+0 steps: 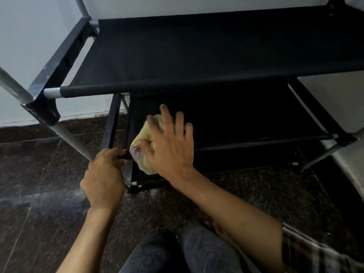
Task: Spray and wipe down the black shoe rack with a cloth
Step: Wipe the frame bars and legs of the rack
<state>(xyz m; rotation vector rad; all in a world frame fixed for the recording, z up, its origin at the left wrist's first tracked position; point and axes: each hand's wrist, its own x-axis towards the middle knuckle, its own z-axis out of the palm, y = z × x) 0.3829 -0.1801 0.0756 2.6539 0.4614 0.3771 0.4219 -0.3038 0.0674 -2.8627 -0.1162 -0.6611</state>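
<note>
Cloth [145, 142] under flat right hand [169, 144] (fingers spread); left hand [105, 176] grip clamped on rack [197, 56] frame.

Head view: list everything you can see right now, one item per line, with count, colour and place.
shoe rack: one, black fabric shelves on a black and grey tube frame, against the white wall; an upper shelf and lower tiers show.
cloth: one, pale yellow, bunched on the lower shelf at its left end, under the right hand.
floor: dark speckled stone, in front of and beside the rack.
wall: white, behind and left of the rack.
legs: two, in dark trousers, bottom centre.
left hand: grips the rack's black front-left frame joint.
right hand: fingers spread, presses the cloth to the shelf.
No spray bottle in view.
</note>
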